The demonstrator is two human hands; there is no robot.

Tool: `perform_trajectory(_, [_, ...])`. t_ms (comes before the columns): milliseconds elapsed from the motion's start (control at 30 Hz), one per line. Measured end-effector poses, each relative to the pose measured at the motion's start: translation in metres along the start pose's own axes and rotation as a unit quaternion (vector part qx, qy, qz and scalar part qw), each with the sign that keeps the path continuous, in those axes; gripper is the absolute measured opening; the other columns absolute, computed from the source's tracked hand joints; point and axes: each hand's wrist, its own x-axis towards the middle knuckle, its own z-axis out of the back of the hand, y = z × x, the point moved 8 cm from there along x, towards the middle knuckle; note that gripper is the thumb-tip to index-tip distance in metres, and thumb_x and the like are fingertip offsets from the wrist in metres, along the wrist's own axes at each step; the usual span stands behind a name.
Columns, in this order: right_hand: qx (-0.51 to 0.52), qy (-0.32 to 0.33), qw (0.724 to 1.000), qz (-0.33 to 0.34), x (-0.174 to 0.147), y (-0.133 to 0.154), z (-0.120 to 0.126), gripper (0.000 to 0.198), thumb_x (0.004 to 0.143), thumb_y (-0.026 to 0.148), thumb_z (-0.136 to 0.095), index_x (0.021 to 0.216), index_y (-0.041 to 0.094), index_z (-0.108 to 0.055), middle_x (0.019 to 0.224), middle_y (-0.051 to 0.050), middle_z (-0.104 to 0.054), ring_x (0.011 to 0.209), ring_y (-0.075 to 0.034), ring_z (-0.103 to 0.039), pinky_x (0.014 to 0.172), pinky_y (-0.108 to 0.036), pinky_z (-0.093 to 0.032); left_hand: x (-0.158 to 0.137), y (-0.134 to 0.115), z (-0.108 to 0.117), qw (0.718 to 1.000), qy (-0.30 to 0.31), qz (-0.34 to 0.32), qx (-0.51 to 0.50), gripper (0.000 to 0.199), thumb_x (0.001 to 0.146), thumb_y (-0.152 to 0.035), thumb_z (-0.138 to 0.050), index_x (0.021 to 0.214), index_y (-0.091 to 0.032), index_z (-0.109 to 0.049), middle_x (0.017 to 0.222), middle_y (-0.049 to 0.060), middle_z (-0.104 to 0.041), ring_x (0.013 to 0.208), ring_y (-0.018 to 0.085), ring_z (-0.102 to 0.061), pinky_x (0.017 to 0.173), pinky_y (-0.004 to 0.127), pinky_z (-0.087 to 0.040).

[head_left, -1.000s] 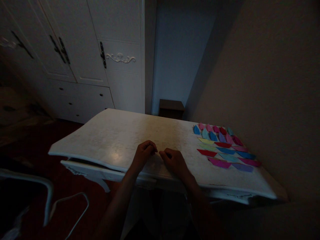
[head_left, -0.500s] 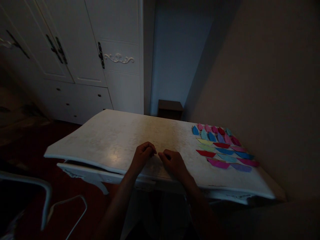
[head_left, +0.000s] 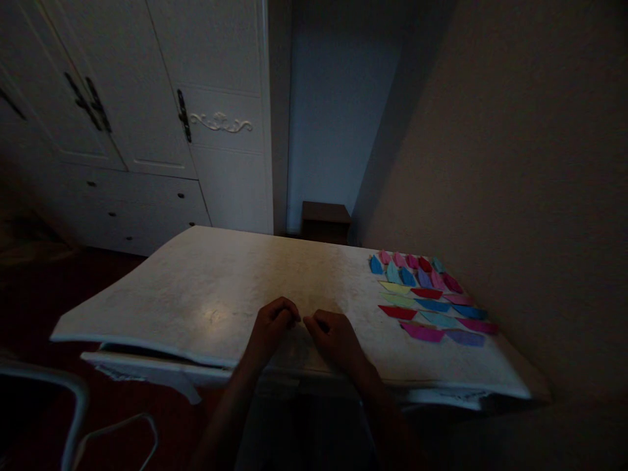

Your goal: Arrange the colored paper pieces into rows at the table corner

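Over the near part of the white table (head_left: 161, 288), my left hand (head_left: 275, 324) is closed, its thumb and fingertips pressed together. My right hand (head_left: 333, 333) faces it, also curled in a pinch, with only a narrow gap between the two. Anything between the fingertips is too small and dark to make out. To the right of my hands lie several folded paper boats (head_left: 432, 304) in rows, in red, blue, pink, purple, green and yellow.
A white wardrobe (head_left: 226, 176) stands behind the table at the left, and a small brown cabinet (head_left: 324, 212) beyond its far edge. The wall (head_left: 466, 163) runs along the right side. A white metal frame (head_left: 78, 399) is at the lower left.
The view has shifted slightly, so the table and wardrobe sit a little lower and further left. My hands keep much the same pinched pose, close together.
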Motion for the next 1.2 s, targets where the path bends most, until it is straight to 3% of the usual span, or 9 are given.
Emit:
perform_trajectory(700, [-0.021, 0.012, 0.999, -0.022, 0.004, -0.004, -0.004, 0.037, 0.09, 0.033, -0.054, 0.057, 0.017, -0.049, 0.056, 0.004, -0.045, 0.055, -0.009, -0.04, 0.054, -0.025, -0.021, 0.001, -0.002, 0.001, 0.999, 0.019, 0.017, 0.034, 0.018, 0.073, -0.028, -0.05, 0.064, -0.019, -0.061, 0.062, -0.001, -0.057, 0.062, 0.015, -0.053, 0.06, 0.025, -0.041])
perform_trajectory(1200, [0.006, -0.025, 0.998, -0.061, 0.006, -0.01, -0.002, 0.037, 0.088, 0.033, -0.055, 0.055, 0.017, -0.047, 0.054, 0.005, -0.042, 0.053, -0.008, -0.039, 0.053, -0.025, -0.021, 0.003, -0.004, -0.002, 0.997, 0.05, 0.022, 0.053, 0.02, 0.072, -0.033, -0.049, 0.063, -0.019, -0.061, 0.062, 0.001, -0.059, 0.063, 0.018, -0.056, 0.06, 0.026, -0.044])
